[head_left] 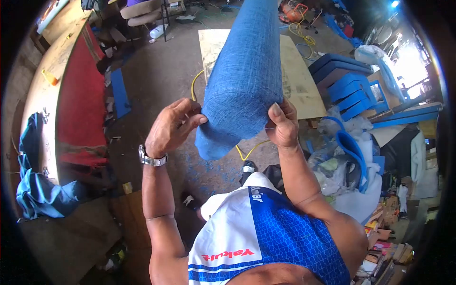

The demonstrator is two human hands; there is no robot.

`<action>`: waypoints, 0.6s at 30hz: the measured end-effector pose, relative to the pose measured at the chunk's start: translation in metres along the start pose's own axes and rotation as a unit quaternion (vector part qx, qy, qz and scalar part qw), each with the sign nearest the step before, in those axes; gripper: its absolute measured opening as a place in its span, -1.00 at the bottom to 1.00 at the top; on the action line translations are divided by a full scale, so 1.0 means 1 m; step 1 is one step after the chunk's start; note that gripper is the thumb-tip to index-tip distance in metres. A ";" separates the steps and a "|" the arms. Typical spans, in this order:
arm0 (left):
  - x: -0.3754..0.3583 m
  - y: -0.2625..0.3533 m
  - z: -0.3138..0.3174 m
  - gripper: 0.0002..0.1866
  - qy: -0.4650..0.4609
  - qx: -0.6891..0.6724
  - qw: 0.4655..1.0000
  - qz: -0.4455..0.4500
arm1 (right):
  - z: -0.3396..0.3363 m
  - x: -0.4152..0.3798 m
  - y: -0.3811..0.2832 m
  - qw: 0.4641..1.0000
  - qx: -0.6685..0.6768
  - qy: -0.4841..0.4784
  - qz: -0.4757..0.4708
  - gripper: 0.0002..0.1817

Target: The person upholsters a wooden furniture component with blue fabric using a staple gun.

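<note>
Left hand [178,124]: thumb and fingers pinching the blue roll [244,90] at its left edge.
Right hand [283,124]: grasping its right edge, thumb uppermost; holding both sides probably keeps the end steady.
Blue roll: between the hands; near end toward the person [280,228], long axis running away, slightly rightward.
Wooden board [304,90]: below, perhaps its support; contact hidden.

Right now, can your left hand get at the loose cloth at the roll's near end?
Probably yes: the left hand's thumb looks to be against the roll, close to the loose cloth, nothing visible between.
</note>
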State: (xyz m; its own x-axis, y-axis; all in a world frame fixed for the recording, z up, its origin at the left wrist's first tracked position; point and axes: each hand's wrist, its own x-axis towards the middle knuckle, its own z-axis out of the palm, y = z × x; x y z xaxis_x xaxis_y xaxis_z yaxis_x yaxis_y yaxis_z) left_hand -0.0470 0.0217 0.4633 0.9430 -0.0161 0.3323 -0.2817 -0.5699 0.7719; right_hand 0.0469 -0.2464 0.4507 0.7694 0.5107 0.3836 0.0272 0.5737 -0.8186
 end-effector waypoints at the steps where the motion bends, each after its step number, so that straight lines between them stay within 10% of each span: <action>1: -0.001 0.010 -0.006 -0.60 -0.005 0.021 1.000 0.011 | 0.000 0.002 0.003 1.000 -0.004 -0.001 -0.006 -0.50; 7: 0.051 0.049 -0.026 -0.32 0.129 -0.148 0.973 0.125 | 0.000 0.009 0.016 0.999 0.034 -0.007 0.037 -0.64; 18: 0.131 0.072 0.021 -0.52 -0.096 0.100 0.979 0.148 | -0.006 0.002 0.012 0.997 0.062 -0.020 0.048 -0.81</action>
State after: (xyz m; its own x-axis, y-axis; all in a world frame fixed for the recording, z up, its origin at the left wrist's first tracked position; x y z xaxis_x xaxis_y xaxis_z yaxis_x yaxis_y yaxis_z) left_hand 0.0600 -0.0387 0.5512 0.8470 -0.3473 0.4024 -0.5248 -0.6665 0.5294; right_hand 0.0523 -0.2425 0.4396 0.7384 0.5911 0.3245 -0.1262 0.5939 -0.7946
